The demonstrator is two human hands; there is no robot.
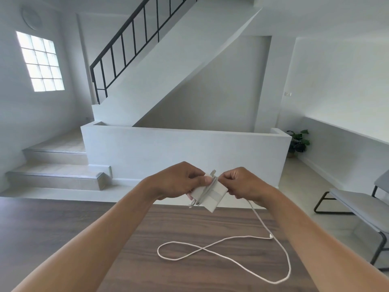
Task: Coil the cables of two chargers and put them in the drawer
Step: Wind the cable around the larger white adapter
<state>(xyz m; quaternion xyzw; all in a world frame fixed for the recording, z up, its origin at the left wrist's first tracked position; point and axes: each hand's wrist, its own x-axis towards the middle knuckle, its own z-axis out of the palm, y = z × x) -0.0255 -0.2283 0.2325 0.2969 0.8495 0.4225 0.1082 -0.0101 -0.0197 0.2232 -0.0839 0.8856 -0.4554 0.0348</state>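
Note:
My left hand (179,181) grips a white square charger block (212,196) above the far edge of the wooden table (147,239). A few turns of white cable run around the block. My right hand (242,182) pinches the cable close to the block's right side. The rest of the white cable (223,257) hangs down from my right hand and lies in a loose figure-eight on the table, its plug end (271,236) at the right. No second charger and no drawer are in view.
A grey chair (357,205) stands right of the table. Beyond the table are a low white wall (185,148), steps at the left, a staircase with a black railing and a potted plant (297,142).

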